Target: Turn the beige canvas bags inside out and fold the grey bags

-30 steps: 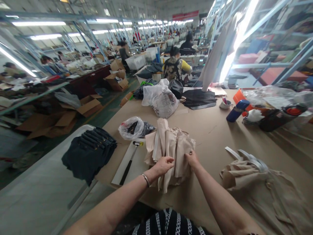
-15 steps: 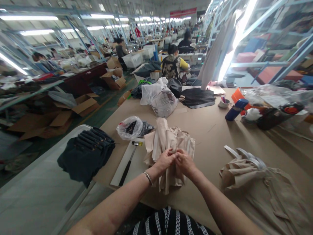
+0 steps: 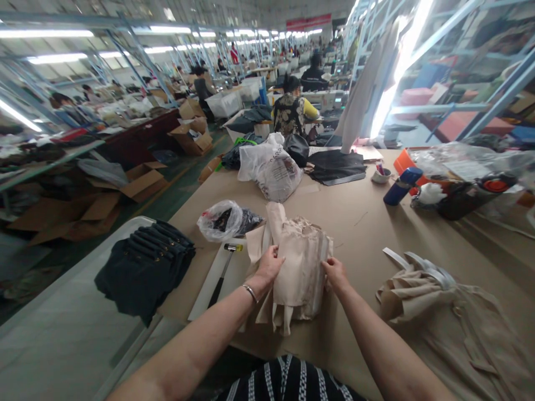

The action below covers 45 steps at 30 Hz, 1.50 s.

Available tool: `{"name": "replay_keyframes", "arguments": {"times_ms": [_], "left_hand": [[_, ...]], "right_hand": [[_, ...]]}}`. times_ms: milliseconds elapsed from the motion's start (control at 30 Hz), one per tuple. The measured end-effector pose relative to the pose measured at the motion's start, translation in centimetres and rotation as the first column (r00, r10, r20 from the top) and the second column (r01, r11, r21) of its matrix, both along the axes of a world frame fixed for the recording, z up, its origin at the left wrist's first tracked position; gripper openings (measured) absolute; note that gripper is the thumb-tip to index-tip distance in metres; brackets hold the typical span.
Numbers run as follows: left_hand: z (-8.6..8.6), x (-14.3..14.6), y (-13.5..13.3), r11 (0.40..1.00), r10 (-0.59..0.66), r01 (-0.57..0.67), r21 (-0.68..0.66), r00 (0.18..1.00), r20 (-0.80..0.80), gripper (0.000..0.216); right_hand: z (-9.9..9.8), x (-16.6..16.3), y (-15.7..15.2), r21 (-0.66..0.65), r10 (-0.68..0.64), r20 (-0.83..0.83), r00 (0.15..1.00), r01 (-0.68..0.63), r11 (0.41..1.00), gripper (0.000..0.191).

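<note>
Vast workshop, rows of ceiling strip lights, green floor, brown worktable

Both hands on a stack of beige cloth pieces on the table — left hand grips its left edge, right hand its right edge. Hammer just left of the stack, plastic bag behind it — dark folded clothes further left.
</note>
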<state>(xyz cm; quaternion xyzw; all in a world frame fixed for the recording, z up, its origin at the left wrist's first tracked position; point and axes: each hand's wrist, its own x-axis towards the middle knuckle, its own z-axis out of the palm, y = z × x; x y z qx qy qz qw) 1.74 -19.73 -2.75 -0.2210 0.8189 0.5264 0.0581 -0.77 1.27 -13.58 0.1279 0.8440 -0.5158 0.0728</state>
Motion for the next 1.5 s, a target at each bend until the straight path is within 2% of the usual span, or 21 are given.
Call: {"name": "replay_keyframes", "arguments": {"times_ms": [100,167,267,300,333,433,500,533,567,633,700,767,833,900,1000,1067,1167,1233,1333,1400,1500], "left_hand": [[2.6,-0.7,-1.0,0.997,0.038,-0.044,-0.07,0.995,-0.087,0.042],[5.5,-0.9,-1.1,0.989,-0.024,-0.009,-0.145,0.973,-0.229,0.034],[11.0,-0.4,-0.2,0.942,-0.299,0.145,-0.303,0.776,-0.555,0.017],[12.8,-0.2,0.3,0.92,-0.373,0.182,-0.347,0.681,-0.63,0.015],[14.6,-0.1,0.8,0.894,-0.441,0.232,-0.384,0.609,-0.66,0.015],[18.5,0.1,1.5,0.757,-0.65,0.392,-0.523,0.538,-0.536,0.018],[20.0,0.0,1.4,0.619,-0.771,0.523,-0.585,0.545,-0.328,0.02],[20.3,0.0,1.2,0.571,-0.803,0.591,-0.57,0.548,-0.235,0.023],[20.5,0.2,0.9,0.553,-0.815,0.66,-0.508,0.556,-0.164,0.027],[20.1,0.6,0.5,0.601,-0.796,0.758,-0.252,0.597,-0.102,0.033],[19.1,1.4,0.4,0.673,-0.727,0.736,0.073,0.677,-0.113,0.038],[17.6,2.2,0.5,0.691,-0.628,0.632,0.35,0.765,-0.141,0.044],[16.0,2.8,0.9,0.668,-0.512,0.5,0.551,0.846,-0.148,0.047],[14.4,3.1,1.3,0.637,-0.42,0.385,0.668,0.9,-0.118,0.045],[12.4,3.2,1.8,0.596,-0.366,0.315,0.739,0.925,-0.099,0.04],[11.4,3.2,2.0,0.567,-0.348,0.266,0.78,0.935,-0.066,0.036],[10.3,3.3,2.0,0.549,-0.275,0.127,0.826,0.961,0.035,0.031],[9.7,3.5,1.7,0.558,-0.232,0.054,0.828,0.968,0.093,0.028],[9.3,3.7,1.0,0.569,-0.183,-0.013,0.822,0.973,0.141,0.023],[9.3,3.9,0.8,0.562,-0.159,-0.004,0.827,0.981,0.112,0.028],[9.6,4.1,1.2,0.632,-0.179,0.154,0.759,0.983,-0.05,0.037]], "right_hand": [[2.5,-0.3,0.6,0.08,0.105,-0.056,0.993,-0.101,0.992,0.021],[5.6,-0.5,1.1,0.142,0.22,-0.123,0.968,-0.202,0.969,0.02],[12.4,-0.4,1.1,0.276,0.43,-0.21,0.878,-0.369,0.888,0.018],[14.9,-0.2,0.9,0.361,0.511,-0.229,0.828,-0.416,0.835,0.017],[17.5,0.1,0.7,0.501,0.616,-0.226,0.754,-0.453,0.738,0.019],[24.1,1.1,0.1,0.794,0.814,-0.142,0.563,-0.426,0.434,0.02],[26.8,1.6,0.0,0.871,0.863,-0.138,0.485,-0.355,0.339,0.02],[27.6,1.7,0.0,0.89,0.877,-0.165,0.451,-0.316,0.33,0.021],[28.0,1.8,0.1,0.894,0.884,-0.212,0.416,-0.282,0.347,0.021],[27.9,1.6,0.2,0.86,0.876,-0.338,0.345,-0.265,0.437,0.019],[26.8,1.5,0.1,0.774,0.834,-0.466,0.295,-0.32,0.546,0.022],[25.1,1.7,-0.4,0.64,0.765,-0.579,0.28,-0.425,0.64,0.026],[23.3,2.3,-1.2,0.449,0.67,-0.664,0.333,-0.539,0.713,0.029],[21.7,3.0,-2.1,0.156,0.519,-0.704,0.484,-0.607,0.779,0.035],[19.6,4.1,-3.3,-0.221,0.31,-0.636,0.707,-0.552,0.804,0.035],[18.6,4.7,-3.8,-0.208,0.3,-0.635,0.712,-0.532,0.821,0.026],[17.8,5.7,-4.0,-0.018,0.396,-0.679,0.618,-0.554,0.833,0.023],[17.7,6.3,-3.8,-0.019,0.432,-0.645,0.63,-0.578,0.816,0.025],[18.2,6.7,-3.2,-0.266,0.408,-0.509,0.758,-0.59,0.762,0.019],[18.9,6.5,-3.0,-0.466,0.305,-0.411,0.859,-0.485,0.74,0.019],[19.9,6.1,-3.3,-0.514,0.156,-0.231,0.96,-0.256,0.818,0.044]]}}
